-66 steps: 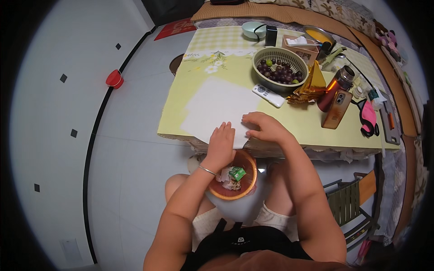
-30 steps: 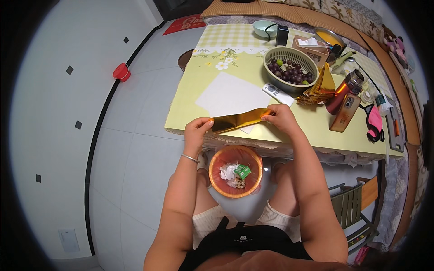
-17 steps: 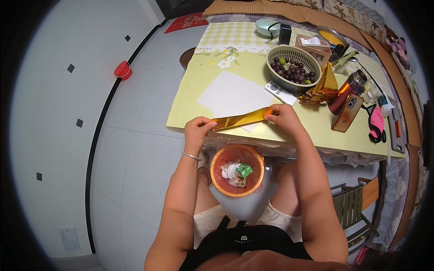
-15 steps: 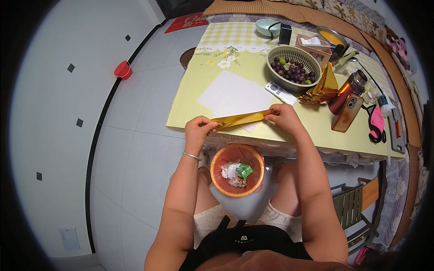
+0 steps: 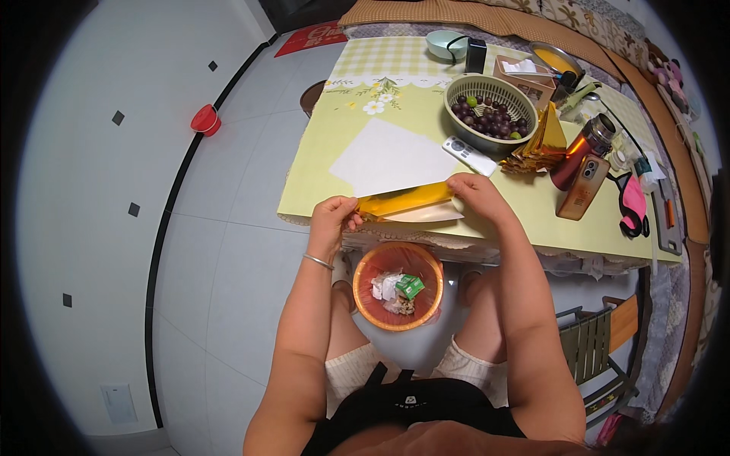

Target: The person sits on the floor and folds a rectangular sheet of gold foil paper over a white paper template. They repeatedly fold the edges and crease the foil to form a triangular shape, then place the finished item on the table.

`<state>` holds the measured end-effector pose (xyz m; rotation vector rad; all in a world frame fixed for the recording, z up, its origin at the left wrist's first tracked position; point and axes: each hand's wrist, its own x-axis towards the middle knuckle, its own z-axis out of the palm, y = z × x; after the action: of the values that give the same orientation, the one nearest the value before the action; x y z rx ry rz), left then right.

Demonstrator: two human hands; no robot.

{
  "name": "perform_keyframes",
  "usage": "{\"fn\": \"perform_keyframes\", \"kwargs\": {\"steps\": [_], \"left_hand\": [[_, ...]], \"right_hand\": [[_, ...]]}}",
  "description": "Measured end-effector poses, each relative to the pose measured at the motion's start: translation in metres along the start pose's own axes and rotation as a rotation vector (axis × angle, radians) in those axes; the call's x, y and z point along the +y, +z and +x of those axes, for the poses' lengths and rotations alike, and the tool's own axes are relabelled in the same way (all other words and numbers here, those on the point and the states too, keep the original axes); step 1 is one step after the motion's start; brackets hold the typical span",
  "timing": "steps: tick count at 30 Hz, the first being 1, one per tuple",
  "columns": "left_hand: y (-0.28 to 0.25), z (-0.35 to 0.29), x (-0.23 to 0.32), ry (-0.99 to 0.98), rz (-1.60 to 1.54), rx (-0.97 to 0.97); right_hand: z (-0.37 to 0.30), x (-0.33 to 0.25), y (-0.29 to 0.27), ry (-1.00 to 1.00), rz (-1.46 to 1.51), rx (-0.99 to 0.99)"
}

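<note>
A folded strip of shiny gold foil paper (image 5: 407, 200) stretches between my two hands, above the near edge of the table. My left hand (image 5: 332, 216) pinches its left end. The right end is gripped by my right hand (image 5: 477, 194), fingers closed at the upper corner. A pale underside shows along the strip's lower edge. Beneath and beyond it lies a white sheet of paper (image 5: 391, 158) on the tablecloth. To the right, a stack of folded gold paper (image 5: 538, 148) stands beside the grape basket.
A basket of grapes (image 5: 490, 114), a white remote control (image 5: 469, 156), a red thermos (image 5: 582, 152), a phone (image 5: 584, 188) and a pink-and-black eye mask (image 5: 631, 204) sit on the table (image 5: 327, 163). An orange-rimmed trash bin (image 5: 363, 304) stands between my knees; a folding chair (image 5: 589, 349) is at right.
The gold strip has opened wider, with more of its gold face and pale underside showing. My hands stay at nearly the same places on its ends.
</note>
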<state>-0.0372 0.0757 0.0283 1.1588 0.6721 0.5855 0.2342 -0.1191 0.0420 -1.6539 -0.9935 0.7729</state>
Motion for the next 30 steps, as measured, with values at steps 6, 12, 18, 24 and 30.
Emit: {"fn": "perform_keyframes", "kwargs": {"steps": [6,12,18,24,30], "left_hand": [[-0.009,0.005,-0.007,0.062,-0.014,-0.061],[0.002,0.003,-0.01,0.229,0.356,0.021],[0.001,0.013,-0.025,0.315,0.768,0.13],[0.018,0.009,-0.023,0.397,1.006,0.275],[0.031,0.005,-0.013,0.402,1.147,0.328]], "right_hand": [[-0.003,-0.001,0.003,-0.03,-0.099,-0.05],[0.006,0.001,0.012,0.014,-0.257,0.099],[0.016,0.014,0.025,-0.106,-0.409,0.256],[0.022,0.013,0.037,-0.113,-0.519,0.334],[0.029,0.011,0.046,-0.12,-0.611,0.412]]}}
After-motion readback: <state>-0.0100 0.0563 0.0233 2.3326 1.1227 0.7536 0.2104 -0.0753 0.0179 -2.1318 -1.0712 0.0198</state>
